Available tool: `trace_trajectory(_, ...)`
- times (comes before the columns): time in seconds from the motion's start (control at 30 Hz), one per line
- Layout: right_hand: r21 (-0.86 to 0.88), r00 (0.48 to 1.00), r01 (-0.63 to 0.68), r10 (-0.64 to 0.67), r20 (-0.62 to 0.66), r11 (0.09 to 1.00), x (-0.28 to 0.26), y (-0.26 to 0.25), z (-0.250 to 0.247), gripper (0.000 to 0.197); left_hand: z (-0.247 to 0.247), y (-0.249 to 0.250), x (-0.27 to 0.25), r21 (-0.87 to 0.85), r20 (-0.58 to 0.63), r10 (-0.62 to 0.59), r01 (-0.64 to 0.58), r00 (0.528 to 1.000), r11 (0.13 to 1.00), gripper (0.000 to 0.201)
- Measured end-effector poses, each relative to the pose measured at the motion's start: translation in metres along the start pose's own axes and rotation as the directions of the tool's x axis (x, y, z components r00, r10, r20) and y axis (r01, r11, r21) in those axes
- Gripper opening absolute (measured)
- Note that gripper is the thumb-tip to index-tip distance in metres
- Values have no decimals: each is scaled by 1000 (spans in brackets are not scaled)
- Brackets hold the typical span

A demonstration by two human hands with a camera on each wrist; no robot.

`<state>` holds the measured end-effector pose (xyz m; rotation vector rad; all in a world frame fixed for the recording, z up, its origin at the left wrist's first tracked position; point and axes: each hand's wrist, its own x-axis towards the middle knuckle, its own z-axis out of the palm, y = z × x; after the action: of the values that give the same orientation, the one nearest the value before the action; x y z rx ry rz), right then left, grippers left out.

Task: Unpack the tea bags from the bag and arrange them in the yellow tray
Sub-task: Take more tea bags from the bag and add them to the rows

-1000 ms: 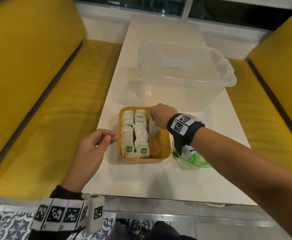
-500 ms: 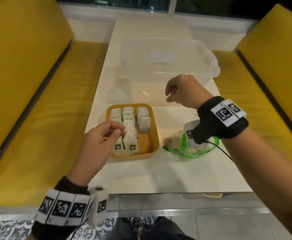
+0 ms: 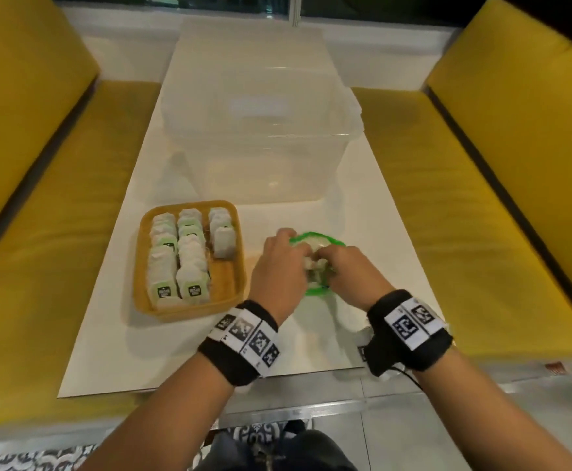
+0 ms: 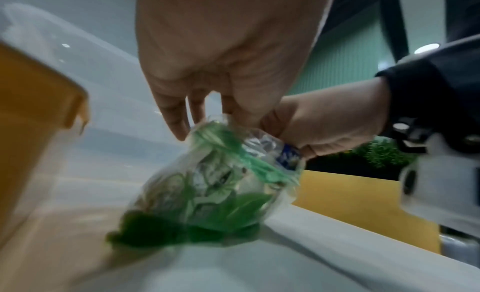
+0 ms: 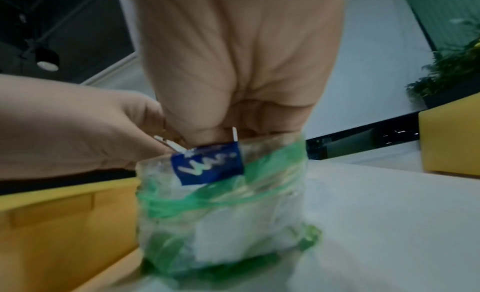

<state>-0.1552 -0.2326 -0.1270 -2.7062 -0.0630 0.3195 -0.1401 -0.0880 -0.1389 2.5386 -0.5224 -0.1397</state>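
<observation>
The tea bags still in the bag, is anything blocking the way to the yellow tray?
Nothing visible does. The bag stands on the table just right of the yellow tray, with bare tabletop between. The left hand and right hand both grip its top. The tray's right-hand row has free space.

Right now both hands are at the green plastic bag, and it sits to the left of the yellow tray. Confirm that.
Wrong on the side. Both the left hand and right hand are at the green plastic bag, but it sits to the right of the yellow tray, as the head view shows.
</observation>
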Motion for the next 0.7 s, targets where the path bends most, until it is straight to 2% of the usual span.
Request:
trace_trajectory(0.13, -8, 1000, 6, -6, 1, 1000, 2, 4, 18, 41, -1, -13, 7, 72, 17, -146, 145, 989, 987, 45)
trace_trajectory(0.27, -42, 997, 76, -74, 36, 996, 10, -1, 19, 56, 5, -13, 8, 29, 33, -117, 116, 993, 993, 56)
trace_trajectory(0.43, -165, 983, 182, -177, 40, 969, 30, -9, 20, 50, 5, -13, 8, -55, 33, -118, 120, 992, 991, 63)
trace_trajectory(0.53, -191, 986, 140, -120, 114, 971, 39, -5, 32, 54, 9, -12, 7, -70, 45, -93, 96, 995, 993, 59)
trace_trajectory(0.7, -202, 991, 122, -108, 80, 972, 44, -3, 38, 46, 19, -17, 8, -19, 38, -134, 135, 990, 991, 64)
